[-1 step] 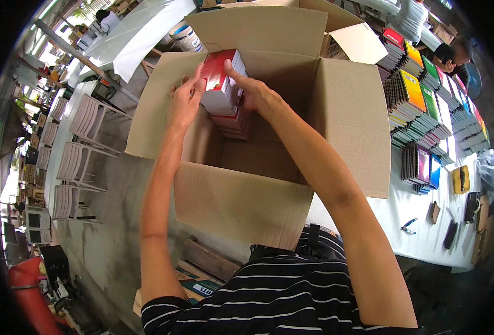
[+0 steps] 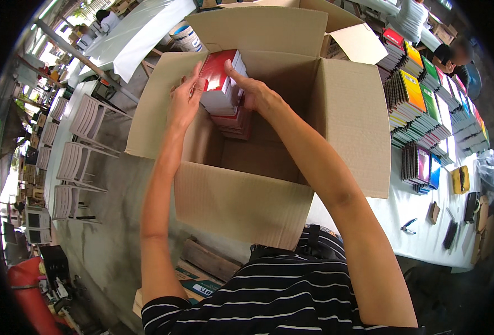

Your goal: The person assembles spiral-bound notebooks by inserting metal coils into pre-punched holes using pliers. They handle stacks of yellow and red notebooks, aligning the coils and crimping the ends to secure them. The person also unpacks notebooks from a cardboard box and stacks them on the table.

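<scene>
With fingers (image 2: pixel 195 77) of L hand (image 2: pixel 185 99) half bent & slightly apart, clasping L side of red bks (image 2: pixel 219 78). With thumb of R hand (image 2: pixel 253 92) laid up along R edge, clasping that side too; can't tell spread of other R fingers, mostly hidden. Holding bks btwn both hands, red cover up, white page edges facing 6 o'clock, inside box (image 2: pixel 244 198) at approx 10:30 from its centre. Can see lower bks (image 2: pixel 229 124), also red, directly underneath; can't tell if touching. Have flaps (image 2: pixel 356 128) splayed outward at 3, 6, 9 & 12.

From box centre: can see tub (image 2: pixel 185 39) at 11, just past flap, w/ white-covered tbl (image 2: pixel 138 36) at 10 & pale chairs (image 2: pixel 76 164) at 9. At 2–3, have spiral pads (image 2: pixel 411 97) stacked in rows on white bench (image 2: pixel 389 223), covers yellow, green, red etc. At 3:30, yellow pouch (image 2: pixel 461 180); at approx 4, pliers (image 2: pixel 408 225) & dark brush (image 2: pixel 450 234), lying apart. Beyond pads at 2, seated co-worker (image 2: pixel 443 56). Btwn 6 & 7, wood (image 2: pixel 210 259) nr striped shirt (image 2: pixel 263 285).
</scene>
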A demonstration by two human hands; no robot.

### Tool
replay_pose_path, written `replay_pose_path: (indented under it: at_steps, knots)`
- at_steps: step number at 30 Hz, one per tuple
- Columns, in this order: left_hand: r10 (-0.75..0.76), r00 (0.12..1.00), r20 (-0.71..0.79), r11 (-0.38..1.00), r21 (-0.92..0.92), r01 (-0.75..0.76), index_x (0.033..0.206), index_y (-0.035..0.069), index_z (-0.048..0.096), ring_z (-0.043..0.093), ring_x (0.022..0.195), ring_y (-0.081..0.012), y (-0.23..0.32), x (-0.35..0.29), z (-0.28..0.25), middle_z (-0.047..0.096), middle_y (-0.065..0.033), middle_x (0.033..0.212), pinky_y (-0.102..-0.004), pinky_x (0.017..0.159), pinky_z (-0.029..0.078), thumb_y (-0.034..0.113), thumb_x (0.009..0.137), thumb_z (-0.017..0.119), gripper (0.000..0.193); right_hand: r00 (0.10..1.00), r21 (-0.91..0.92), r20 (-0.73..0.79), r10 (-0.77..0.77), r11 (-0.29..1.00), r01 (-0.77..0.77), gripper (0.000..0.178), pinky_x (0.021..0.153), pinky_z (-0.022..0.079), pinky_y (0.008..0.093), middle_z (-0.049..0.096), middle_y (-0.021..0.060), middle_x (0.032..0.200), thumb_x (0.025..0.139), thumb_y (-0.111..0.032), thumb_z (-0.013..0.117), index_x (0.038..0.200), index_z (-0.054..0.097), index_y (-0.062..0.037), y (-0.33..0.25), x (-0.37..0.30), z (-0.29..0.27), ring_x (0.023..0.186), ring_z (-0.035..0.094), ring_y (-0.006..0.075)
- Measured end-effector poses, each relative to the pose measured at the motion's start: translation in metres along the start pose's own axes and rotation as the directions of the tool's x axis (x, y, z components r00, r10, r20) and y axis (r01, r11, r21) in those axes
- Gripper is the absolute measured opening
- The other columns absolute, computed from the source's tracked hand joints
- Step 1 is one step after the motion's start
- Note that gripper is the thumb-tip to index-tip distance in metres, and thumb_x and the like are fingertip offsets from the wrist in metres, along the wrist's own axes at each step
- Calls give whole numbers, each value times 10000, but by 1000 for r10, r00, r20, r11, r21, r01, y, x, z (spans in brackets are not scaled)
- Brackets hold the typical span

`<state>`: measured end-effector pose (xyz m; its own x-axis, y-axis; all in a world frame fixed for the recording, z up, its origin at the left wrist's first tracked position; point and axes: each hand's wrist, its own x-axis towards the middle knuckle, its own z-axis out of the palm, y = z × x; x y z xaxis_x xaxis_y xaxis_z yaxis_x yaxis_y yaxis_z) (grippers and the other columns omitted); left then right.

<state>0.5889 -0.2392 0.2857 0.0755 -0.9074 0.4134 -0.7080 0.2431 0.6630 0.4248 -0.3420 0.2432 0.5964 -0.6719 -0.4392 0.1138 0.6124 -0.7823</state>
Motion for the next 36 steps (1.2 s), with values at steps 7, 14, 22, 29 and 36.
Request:
replay_pose_path:
  at_steps: [7, 14, 22, 29, 36]
  knots:
    - [-85, 978, -192, 980, -195, 47, 1445, 79, 368, 350, 1375, -277, -4, 0, -6, 399, -168, 1462, -352, 1110, 287, 429, 954, 533, 625, 994, -5, -111, -21, 1000, 21, 1105, 969, 435, 472, 449, 186, 1369, 648, -637, 781, 1411, 318, 15, 10, 5, 5, 1233, 464, 304]
    - [-62, 967, -246, 978, -206, 11, 1457, 35, 320, 330, 1387, -263, 1, -11, -8, 351, -188, 1487, -348, 1115, 275, 404, 949, 551, 669, 994, 75, -110, -8, 997, 16, 898, 940, 465, 426, 521, 154, 1309, 685, -526, 796, 1328, 450, -3, 25, 9, 3, 1151, 536, 268]
    - [-70, 960, -272, 969, -249, 0, 1477, 45, 280, 309, 1395, -264, -4, -3, -13, 308, -203, 1505, -350, 1127, 251, 374, 959, 549, 670, 998, 231, -5, -56, 971, 56, 602, 916, 478, 426, 641, 99, 1123, 734, -396, 769, 1195, 565, -66, 4, 10, -3, 993, 617, 246]
    - [-147, 949, -279, 923, -384, 30, 1462, 13, 297, 306, 1398, -243, -25, -2, -17, 316, -187, 1505, -332, 1126, 259, 399, 985, 488, 642, 998, 294, 13, -67, 954, 60, 592, 960, 434, 457, 643, 87, 1132, 709, -389, 787, 1169, 581, -78, -5, -21, 17, 1041, 596, 246]
    - [-125, 970, -210, 863, -505, 2, 1465, -5, 278, 271, 1409, -251, -24, 3, -20, 294, -199, 1510, -341, 1147, 202, 490, 978, 437, 712, 995, 226, 58, -81, 972, 66, 711, 946, 424, 468, 611, 122, 1142, 693, -434, 778, 1239, 529, -53, -25, -40, 9, 1108, 535, 286]
